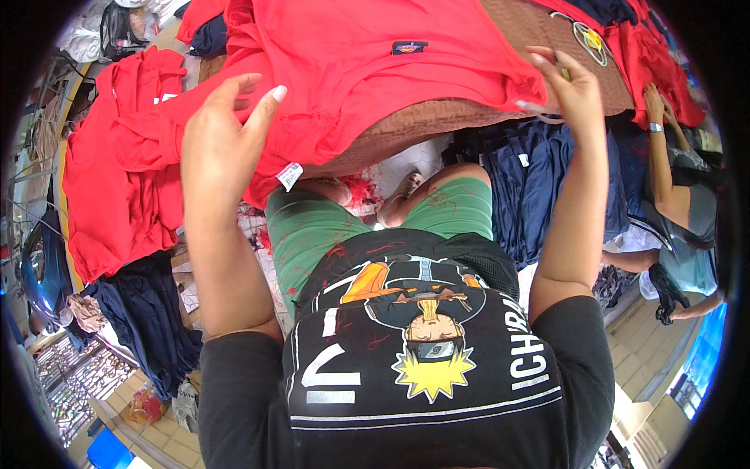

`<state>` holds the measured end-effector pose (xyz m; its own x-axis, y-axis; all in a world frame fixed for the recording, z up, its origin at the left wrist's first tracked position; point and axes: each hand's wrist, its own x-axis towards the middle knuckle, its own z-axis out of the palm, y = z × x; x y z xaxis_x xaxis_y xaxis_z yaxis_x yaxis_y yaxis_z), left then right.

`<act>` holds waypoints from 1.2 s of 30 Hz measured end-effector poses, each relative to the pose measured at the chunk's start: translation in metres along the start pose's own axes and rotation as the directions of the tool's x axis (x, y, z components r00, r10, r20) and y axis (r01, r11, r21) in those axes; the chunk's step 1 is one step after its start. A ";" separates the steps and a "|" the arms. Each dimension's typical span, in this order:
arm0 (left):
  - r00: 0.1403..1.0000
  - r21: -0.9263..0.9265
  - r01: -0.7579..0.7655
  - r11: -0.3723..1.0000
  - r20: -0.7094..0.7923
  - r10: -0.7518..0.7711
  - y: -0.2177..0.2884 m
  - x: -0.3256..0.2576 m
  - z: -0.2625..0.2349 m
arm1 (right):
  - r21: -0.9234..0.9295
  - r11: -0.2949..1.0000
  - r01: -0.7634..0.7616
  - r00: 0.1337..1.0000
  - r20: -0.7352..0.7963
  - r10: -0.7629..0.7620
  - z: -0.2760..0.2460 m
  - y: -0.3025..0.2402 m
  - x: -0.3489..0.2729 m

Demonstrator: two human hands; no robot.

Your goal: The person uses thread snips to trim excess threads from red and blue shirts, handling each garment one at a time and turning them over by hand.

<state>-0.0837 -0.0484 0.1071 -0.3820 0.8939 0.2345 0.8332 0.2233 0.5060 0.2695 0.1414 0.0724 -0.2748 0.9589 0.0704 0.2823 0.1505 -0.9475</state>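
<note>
A red shirt (351, 86) with a small dark neck label (409, 48) lies spread on the brown textured cloth (422, 121) in front of me. My left hand (226, 129) is raised over the shirt's left part, fingers apart and holding nothing. At the shirt's right edge, my right hand (574, 90) has its fingers curled. A thin dark piece and a pale curved piece (541, 109) show by its fingers; their kind is unclear. A white tag (289, 176) hangs from red fabric below my left hand.
More red garments (125, 180) are heaped at the left. Folded navy garments (523, 180) lie right of my knees. A pale looped cord (590, 43) rests on the brown cloth. Another person's hand (655, 105) touches red fabric at far right. Red thread scraps (363, 187) litter the floor.
</note>
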 end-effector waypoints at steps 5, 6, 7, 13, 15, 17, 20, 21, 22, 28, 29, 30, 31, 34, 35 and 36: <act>0.961 0.104 0.210 0.972 0.163 -0.224 -0.010 -0.010 0.021 | -0.492 0.800 0.343 0.925 0.029 -0.379 0.060 0.024 0.003; 0.959 0.068 0.219 0.973 0.171 -0.227 -0.012 -0.010 0.023 | -0.485 0.821 0.300 0.941 0.013 -0.337 0.067 0.026 0.004; 0.956 0.035 0.231 0.972 0.175 -0.234 -0.015 -0.011 0.024 | -0.470 0.822 0.320 0.934 0.011 -0.358 0.076 0.025 0.005; 0.932 -0.255 0.295 0.921 0.290 -0.218 -0.035 -0.014 0.006 | -0.261 0.905 0.337 0.941 0.068 -0.330 0.116 0.017 0.013; 0.898 -0.194 0.333 0.923 0.364 -0.247 -0.025 -0.018 -0.015 | -0.168 0.937 0.307 0.949 0.132 -0.287 0.120 0.013 0.008; 0.989 0.028 -0.038 0.999 0.142 0.034 -0.013 -0.011 -0.018 | -0.138 0.962 0.237 0.969 0.104 -0.224 0.117 0.013 0.005; 0.962 0.003 -0.246 0.969 0.121 0.243 0.028 0.007 -0.004 | -0.069 0.971 0.229 0.972 0.077 -0.223 0.109 0.019 0.012; 0.936 -0.006 -0.340 0.940 0.099 0.339 0.040 0.013 0.012 | -0.044 0.962 0.269 0.962 0.071 -0.265 0.108 0.026 0.020; 0.900 -0.014 -0.431 0.902 0.073 0.430 0.048 0.020 0.033 | -0.019 0.951 0.309 0.950 0.064 -0.307 0.109 0.030 0.026; 0.973 -0.254 -0.167 0.953 0.114 0.201 0.052 0.045 0.136 | -0.212 0.937 0.277 0.961 0.090 -0.263 0.128 0.026 0.018; 0.972 -0.326 -0.091 0.941 0.177 0.155 0.050 0.045 0.138 | -0.253 0.912 0.324 0.946 0.107 -0.306 0.126 0.027 0.017; 0.973 -0.380 -0.098 0.920 0.158 0.169 0.046 0.040 0.137 | -0.284 0.886 0.366 0.931 0.128 -0.343 0.127 0.028 0.013; 0.974 -0.432 -0.104 0.896 0.138 0.180 0.043 0.035 0.135 | -0.285 0.885 0.368 0.927 0.183 -0.327 0.124 0.022 0.010; 0.950 -0.420 -0.269 0.867 0.032 0.311 0.036 0.027 0.139 | -0.427 0.798 0.425 0.904 0.251 -0.347 0.123 0.025 0.013; 0.928 -0.376 -0.349 0.858 -0.011 0.372 0.034 0.025 0.140 | -0.443 0.787 0.429 0.903 0.249 -0.351 0.124 0.026 0.014; 0.898 -0.331 -0.427 0.842 -0.050 0.436 0.034 0.023 0.140 | -0.462 0.776 0.430 0.903 0.244 -0.355 0.124 0.027 0.015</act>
<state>-0.0082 0.0342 0.0129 0.0001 0.8809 0.4733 0.7322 -0.3224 0.6000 0.1593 0.1303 0.0089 -0.5722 0.7534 0.3238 0.5255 0.6400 -0.5605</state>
